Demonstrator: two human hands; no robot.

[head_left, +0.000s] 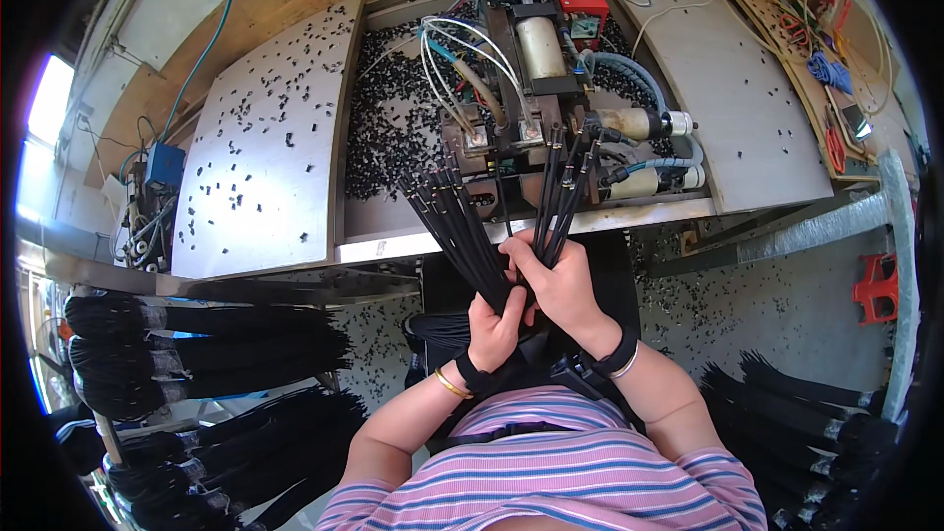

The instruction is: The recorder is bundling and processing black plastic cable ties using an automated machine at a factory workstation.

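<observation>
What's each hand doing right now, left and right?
Left hand: closed around a fanned bundle of black cables.
Right hand: closed on a second bunch of black cables reaching to the machine.

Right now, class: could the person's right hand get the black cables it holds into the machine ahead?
Probably yes. The right hand already holds the black cables with their tips up against the machine, and nothing lies between them.

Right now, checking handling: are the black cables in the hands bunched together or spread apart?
Spread: the black cables fan into two groups, left hand and right hand gripping them where they meet.
</observation>
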